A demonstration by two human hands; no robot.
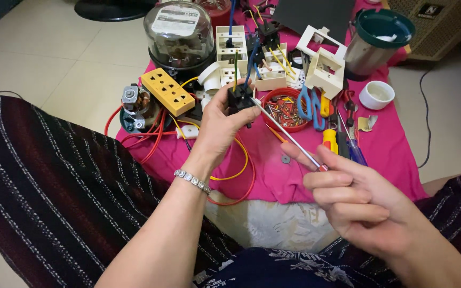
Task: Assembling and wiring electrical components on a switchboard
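Note:
My left hand (221,124) holds a small black electrical part (239,100) up over the pink cloth (385,144), with blue and yellow wires rising from it. My right hand (348,197) grips a thin screwdriver (286,133) by its handle end; the metal shaft slants up-left and its tip touches the black part. A beaded bracelet (192,180) sits on my left wrist.
On the cloth lie a yellow socket strip (167,90), a red bowl of screws (284,109), blue-handled scissors (309,105), more screwdrivers (342,140), white socket frames (324,66), a glass-domed meter (180,34), a small motor with red wires (134,106), a metal cup (372,40) and a white cap (376,94).

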